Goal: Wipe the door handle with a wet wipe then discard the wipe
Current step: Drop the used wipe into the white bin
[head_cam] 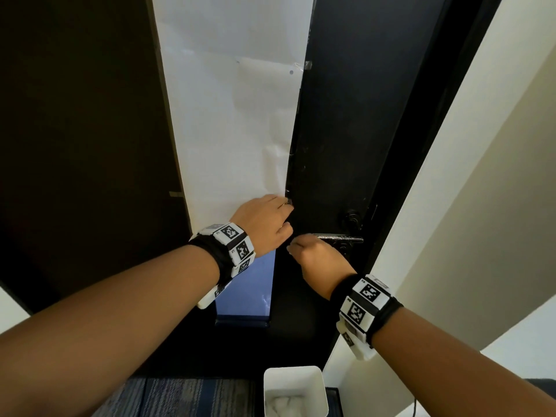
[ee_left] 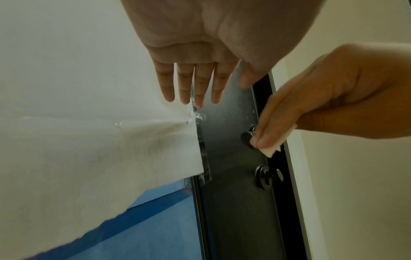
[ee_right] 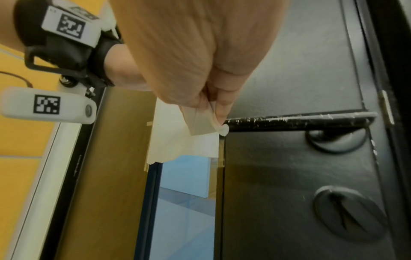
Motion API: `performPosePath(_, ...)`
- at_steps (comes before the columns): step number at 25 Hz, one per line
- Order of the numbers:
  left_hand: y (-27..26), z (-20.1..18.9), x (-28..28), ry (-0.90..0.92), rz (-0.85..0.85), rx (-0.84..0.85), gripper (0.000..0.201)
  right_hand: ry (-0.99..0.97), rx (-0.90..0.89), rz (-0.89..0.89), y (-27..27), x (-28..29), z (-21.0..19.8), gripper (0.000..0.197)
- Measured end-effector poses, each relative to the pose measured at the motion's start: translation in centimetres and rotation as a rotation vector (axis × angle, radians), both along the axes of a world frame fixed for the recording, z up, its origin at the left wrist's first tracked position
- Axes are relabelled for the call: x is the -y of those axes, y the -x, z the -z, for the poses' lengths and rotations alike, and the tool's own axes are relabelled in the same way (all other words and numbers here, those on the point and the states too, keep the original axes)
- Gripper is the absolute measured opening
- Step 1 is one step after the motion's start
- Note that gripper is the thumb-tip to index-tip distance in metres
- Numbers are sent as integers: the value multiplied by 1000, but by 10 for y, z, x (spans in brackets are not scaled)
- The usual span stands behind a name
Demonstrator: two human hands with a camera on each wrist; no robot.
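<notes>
A black door [head_cam: 355, 121] fills the middle of the head view, its glass panel covered by a sheet of white paper [head_cam: 228, 115] fastened with clear tape [ee_left: 201, 146] along the panel's right edge. Below the paper's lower edge, a strip of uncovered glass [head_cam: 255, 284] shows blue. A round black thumb-turn lock [ee_right: 349, 213] sits near the door's right edge. A cream wall [head_cam: 481, 206] stands to the right. Blue patterned carpet [head_cam: 180, 398] lies at the door's foot, with a white square bin [head_cam: 294, 389] holding crumpled white material.
</notes>
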State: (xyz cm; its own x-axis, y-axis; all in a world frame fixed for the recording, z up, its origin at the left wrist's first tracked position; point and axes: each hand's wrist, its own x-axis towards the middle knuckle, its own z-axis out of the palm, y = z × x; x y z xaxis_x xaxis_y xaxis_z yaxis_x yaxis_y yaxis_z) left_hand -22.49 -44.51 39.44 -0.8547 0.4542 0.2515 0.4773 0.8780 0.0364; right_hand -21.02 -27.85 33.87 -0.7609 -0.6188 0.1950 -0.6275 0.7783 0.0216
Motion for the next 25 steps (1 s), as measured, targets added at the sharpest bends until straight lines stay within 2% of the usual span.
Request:
performPosePath(3,-16,14,13,19,-56,61,39,45,117,41,-19,-5,15,30)
performPosePath(5,-26,30,18,-8,-55,107,36,90,170,136,-31,-9,26,32)
performPosePath(8,-40,53,17,-66,-31,165,28,158,191,274,-37,-13,41,33)
performPosePath(12,-60,93,1,-76,14,232,17,211,199,368,-53,-13,74,30)
performPosePath(18,-70,173,-23,-74,9,290,17,296,303,438,-72,-22,151,31)
performPosePath(25,-72,312,-40,-43,-83,405,20,366,488,543,-64,-45,285,38)
